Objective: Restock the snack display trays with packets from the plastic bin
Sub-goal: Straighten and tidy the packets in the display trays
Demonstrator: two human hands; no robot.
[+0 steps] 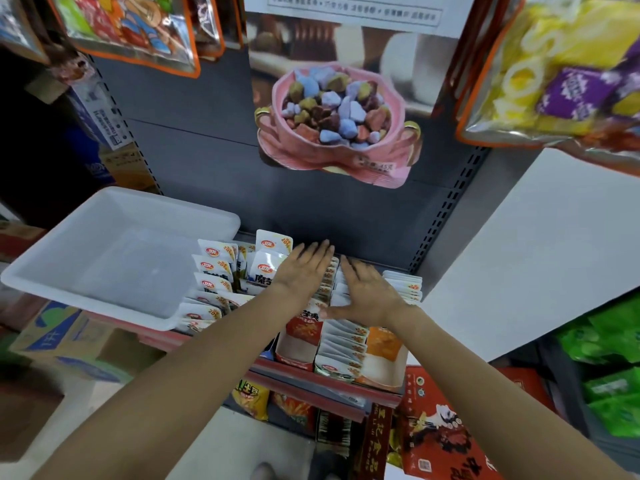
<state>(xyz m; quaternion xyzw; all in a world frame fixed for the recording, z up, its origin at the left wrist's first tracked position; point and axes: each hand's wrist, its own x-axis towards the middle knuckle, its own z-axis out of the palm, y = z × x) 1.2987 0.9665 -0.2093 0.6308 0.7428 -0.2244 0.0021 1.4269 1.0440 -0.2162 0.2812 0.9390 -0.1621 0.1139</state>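
Head view: left hand (304,268) and right hand (367,292), fingers flat, press packet rows (341,344) in the display trays (381,375). Plastic bin (114,251) appears empty; judged final tidying, then withdraw.

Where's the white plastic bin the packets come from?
In the head view, the white plastic bin sits on the left of the shelf, beside the rows of white snack packets, left of the left hand.
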